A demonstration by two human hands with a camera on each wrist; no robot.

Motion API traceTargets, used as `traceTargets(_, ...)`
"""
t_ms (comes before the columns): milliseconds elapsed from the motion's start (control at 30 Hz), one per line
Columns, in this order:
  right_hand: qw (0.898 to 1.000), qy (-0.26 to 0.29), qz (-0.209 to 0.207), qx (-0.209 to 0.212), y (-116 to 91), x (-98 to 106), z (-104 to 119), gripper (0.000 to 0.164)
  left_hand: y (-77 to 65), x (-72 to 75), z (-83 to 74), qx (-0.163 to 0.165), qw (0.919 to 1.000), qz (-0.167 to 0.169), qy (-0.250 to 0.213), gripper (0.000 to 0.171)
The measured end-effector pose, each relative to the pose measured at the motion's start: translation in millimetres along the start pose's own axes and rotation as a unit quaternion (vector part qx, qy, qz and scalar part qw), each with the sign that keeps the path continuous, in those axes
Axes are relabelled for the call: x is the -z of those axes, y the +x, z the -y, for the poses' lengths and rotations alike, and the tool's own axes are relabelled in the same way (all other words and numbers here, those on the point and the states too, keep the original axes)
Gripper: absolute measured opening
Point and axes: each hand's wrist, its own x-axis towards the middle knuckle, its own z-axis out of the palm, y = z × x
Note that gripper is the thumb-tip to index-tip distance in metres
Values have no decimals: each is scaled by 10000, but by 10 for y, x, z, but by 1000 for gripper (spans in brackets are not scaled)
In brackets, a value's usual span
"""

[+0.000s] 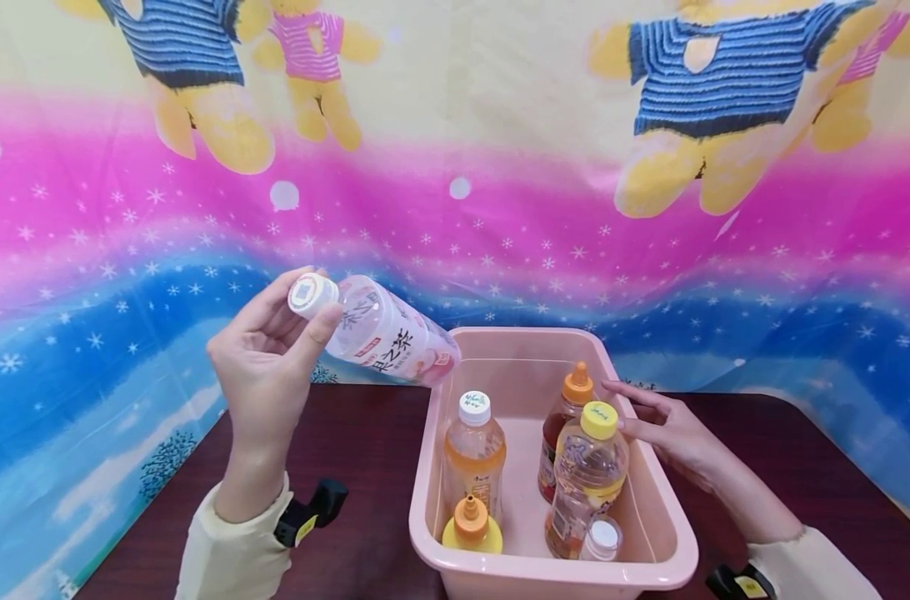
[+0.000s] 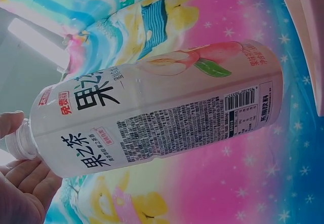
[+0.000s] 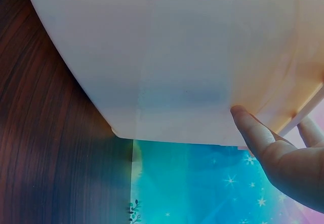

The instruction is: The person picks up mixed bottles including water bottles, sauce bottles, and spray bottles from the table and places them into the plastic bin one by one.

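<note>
My left hand (image 1: 271, 350) grips a peach fruit-tea bottle (image 1: 391, 333) by its white cap and neck. The bottle tilts, its base toward the far left corner of a pink plastic tub (image 1: 552, 571). Its printed label with peaches fills much of the left wrist view, where the thumb and fingers of that hand are at the neck. My right hand (image 1: 680, 433) holds the tub's right rim, some fingers over the edge. One fingertip (image 3: 238, 111) lies against the outer wall in the right wrist view.
Inside the tub stand an orange drink bottle (image 1: 476, 454), a yellow squeeze bottle (image 1: 473, 537), a dark red bottle with an orange nozzle (image 1: 577, 387), a yellow-capped bottle (image 1: 593, 458) and a small white-capped bottle (image 1: 603, 537). A dark wooden table (image 1: 350, 467) carries the tub; a patterned cloth (image 1: 455, 233) hangs behind.
</note>
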Motion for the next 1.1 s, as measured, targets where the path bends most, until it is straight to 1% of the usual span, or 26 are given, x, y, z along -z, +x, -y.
traceTargets(333, 10000, 18, -6, 7, -7, -5, 12, 52, -15, -92, 10, -3, 9998, 115, -167, 37)
traceTargets(733, 9999, 30, 48, 84, -4, 1, -11, 50, -39, -152, 108, -140, 9988, 391, 257, 37)
traceTargets(900, 9999, -32, 30, 130, -1, 2, -20, 50, -51, -170, 151, -76, 9982, 478, 357, 36)
traceTargets(1100, 9999, 88, 71, 87, -2, 6, -15, 49, -60, -201, 178, -68, 9975, 548, 433, 36)
